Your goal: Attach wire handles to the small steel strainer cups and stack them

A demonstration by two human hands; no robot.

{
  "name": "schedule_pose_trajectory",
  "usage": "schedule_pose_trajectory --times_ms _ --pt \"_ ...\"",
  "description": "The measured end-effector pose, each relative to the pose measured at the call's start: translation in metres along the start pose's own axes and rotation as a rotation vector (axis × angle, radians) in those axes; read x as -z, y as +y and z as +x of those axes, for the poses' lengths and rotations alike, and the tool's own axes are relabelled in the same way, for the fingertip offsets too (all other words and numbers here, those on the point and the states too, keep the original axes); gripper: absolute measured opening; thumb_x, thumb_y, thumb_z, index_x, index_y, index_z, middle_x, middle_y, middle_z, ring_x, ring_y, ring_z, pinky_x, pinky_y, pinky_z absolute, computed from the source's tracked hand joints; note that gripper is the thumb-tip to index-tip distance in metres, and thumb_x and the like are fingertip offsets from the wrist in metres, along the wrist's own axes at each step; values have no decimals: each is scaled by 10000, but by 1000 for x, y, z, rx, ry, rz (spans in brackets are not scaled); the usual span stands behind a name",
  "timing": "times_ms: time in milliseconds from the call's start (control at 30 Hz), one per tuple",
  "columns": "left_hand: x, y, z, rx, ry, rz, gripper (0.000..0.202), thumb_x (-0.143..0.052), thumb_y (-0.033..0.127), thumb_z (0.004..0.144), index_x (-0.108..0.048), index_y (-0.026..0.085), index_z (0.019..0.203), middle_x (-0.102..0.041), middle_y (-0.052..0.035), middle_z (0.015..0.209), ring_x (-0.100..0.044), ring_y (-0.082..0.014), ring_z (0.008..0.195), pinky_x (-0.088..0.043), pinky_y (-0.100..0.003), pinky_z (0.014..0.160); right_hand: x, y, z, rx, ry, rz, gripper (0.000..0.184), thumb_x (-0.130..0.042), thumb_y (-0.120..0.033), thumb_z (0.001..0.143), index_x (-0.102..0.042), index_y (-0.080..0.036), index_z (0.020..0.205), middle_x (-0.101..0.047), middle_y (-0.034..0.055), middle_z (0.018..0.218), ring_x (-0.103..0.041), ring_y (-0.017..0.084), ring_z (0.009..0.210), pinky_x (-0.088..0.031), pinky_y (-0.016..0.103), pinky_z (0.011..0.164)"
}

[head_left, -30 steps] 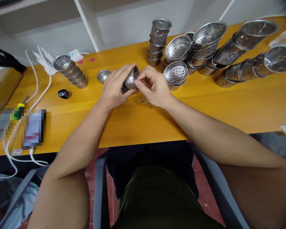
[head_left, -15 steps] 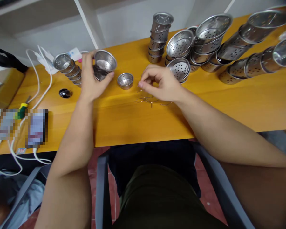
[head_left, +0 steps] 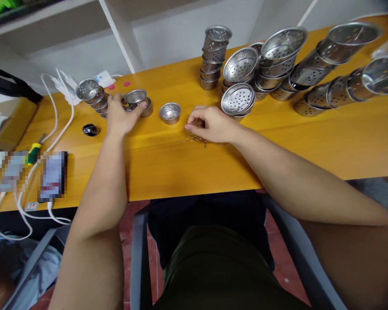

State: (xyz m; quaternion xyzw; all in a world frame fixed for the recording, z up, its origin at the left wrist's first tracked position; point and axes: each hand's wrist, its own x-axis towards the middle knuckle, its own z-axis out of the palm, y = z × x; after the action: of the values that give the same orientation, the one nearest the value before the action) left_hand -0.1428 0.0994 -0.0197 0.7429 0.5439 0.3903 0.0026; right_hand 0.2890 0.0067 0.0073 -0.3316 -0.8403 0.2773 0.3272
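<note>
My left hand (head_left: 121, 115) grips a small perforated steel strainer cup (head_left: 135, 98), lowered onto the orange table (head_left: 187, 163) beside a lying row of nested strainer cups (head_left: 92, 94). Another small steel cup (head_left: 170, 113) stands alone between my hands. My right hand (head_left: 208, 125) is curled with thumb and forefinger pinched over a small heap of thin wire clips (head_left: 194, 138); whether a clip is in the pinch is too small to see.
Stacks of perforated steel baskets (head_left: 242, 69) and a tall stack of cups (head_left: 213, 56) fill the back right. A black knob (head_left: 90, 129), white cables (head_left: 56, 125), a screwdriver (head_left: 34, 150) and blurred items lie at the left. Chair arms flank my lap.
My left hand carried the strainer cup away from my right hand to the left and lowered it by the lying row. My right hand dropped onto the wire clips.
</note>
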Motion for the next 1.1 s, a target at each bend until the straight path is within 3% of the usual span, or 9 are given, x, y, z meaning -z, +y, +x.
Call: schedule_pose_trajectory --times_ms 100,267,467,600,700,767,833,967,1100 --pt "0 -6 -1 -6 -3 -47 801 -787 1016 1011 -674 277 1300 -905 -113 1325 -823 -338 1466 -568 -688 1303 -1 -1 0 -4 -2 4 161 -872 -217 1099 -776 -240 970 -710 35 970 -640 208 828 -520 398 833" --pt "-1 -6 -2 -36 -74 -109 734 -667 890 1144 -623 221 1441 -926 -129 1430 -718 -240 1702 -445 -665 1363 -2 -1 0 -17 -10 20 164 -881 -233 1097 -773 -244 975 -729 41 978 -645 211 807 -534 403 832" --pt "-17 -5 -2 97 77 59 1091 -769 1157 872 -708 256 1485 -930 -136 1416 -865 -294 1390 -606 -628 1216 -2 -1 -1 -23 -16 25 153 -870 -253 1104 -785 -247 977 -734 37 950 -655 210 818 -527 400 795" --pt "-18 -9 0 68 52 69 1203 -749 1209 880 -737 197 1531 -888 -157 1468 -812 -320 1520 -563 -658 1319 -3 -2 -2 -29 -28 37 165 -876 -247 1112 -785 -244 975 -743 37 954 -646 205 819 -517 398 793" --pt "-13 -6 2 -44 5 -20 1072 -751 1140 955 -744 246 1546 -876 -147 1480 -723 -392 1696 -525 -705 1419 -3 -6 -2 -37 -35 33 162 -871 -243 1115 -779 -240 981 -755 39 976 -646 201 821 -512 391 802" --pt "-6 4 3 -86 -7 -72 996 -724 1100 1006 -711 284 1576 -874 -131 1510 -608 -399 1826 -480 -741 1474 -1 -10 -2 -62 -43 4 160 -847 -250 1131 -775 -236 989 -773 49 1003 -660 206 835 -516 389 820" --pt "3 21 3 -29 34 -78 1030 -753 1104 987 -665 295 1619 -842 -112 1607 -489 -388 1909 -427 -791 1509 2 -13 -2 -109 -43 -77 174 -814 -263 1152 -768 -234 987 -796 67 1022 -682 225 860 -520 399 848" --pt "18 60 0 -40 82 -65 1091 -797 1079 975 -532 348 1740 -690 -83 1823 -262 -409 1993 -323 -895 1559 9 -16 -2 -207 -67 -289 194 -796 -292 1163 -760 -238 980 -854 114 1059 -741 291 931 -517 441 890" --pt "10 90 -4 -221 101 -56 1101 -773 956 1076 -268 405 1885 -565 -107 1923 -377 -376 1943 -366 -828 1580 10 -15 -2 -251 -92 -351 188 -810 -309 1158 -759 -249 987 -892 121 1068 -783 329 962 -529 474 895"
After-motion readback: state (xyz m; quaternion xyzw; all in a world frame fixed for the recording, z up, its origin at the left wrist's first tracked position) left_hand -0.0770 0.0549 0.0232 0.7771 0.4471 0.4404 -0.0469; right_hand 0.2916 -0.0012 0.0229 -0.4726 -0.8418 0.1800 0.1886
